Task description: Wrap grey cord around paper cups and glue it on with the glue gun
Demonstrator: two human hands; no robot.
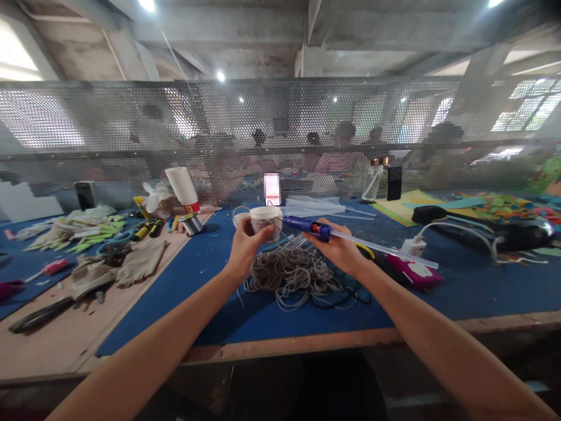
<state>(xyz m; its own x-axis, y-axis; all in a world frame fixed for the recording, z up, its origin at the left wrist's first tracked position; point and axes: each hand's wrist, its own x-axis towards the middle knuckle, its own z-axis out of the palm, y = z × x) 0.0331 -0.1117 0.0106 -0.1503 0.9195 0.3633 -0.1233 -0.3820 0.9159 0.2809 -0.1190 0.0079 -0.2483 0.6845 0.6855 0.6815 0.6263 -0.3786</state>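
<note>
1. Left, far: a tilted stack of paper cups [182,187], untouched.
2. Centre: the left hand [249,241] pinches a white cup [265,218] above the table; how much of its side is finished cannot be told.
3. Nearer: loose grey cord [293,275], apparently unused.
4. Right: the right hand [338,247] grips a blue glue gun [307,225], nozzle beside the cup.

From here I get a hazy feed: daylight glares white at the far-left opening [15,49] and far-right window [526,108], ceiling lamps [148,5] flare, the phone screen [272,186] glows pale, people [338,166] beyond the mesh [280,96] blur, darkness sits under the near table edge [307,342], and wide-angle distortion stretches the right forearm [438,334]
</note>
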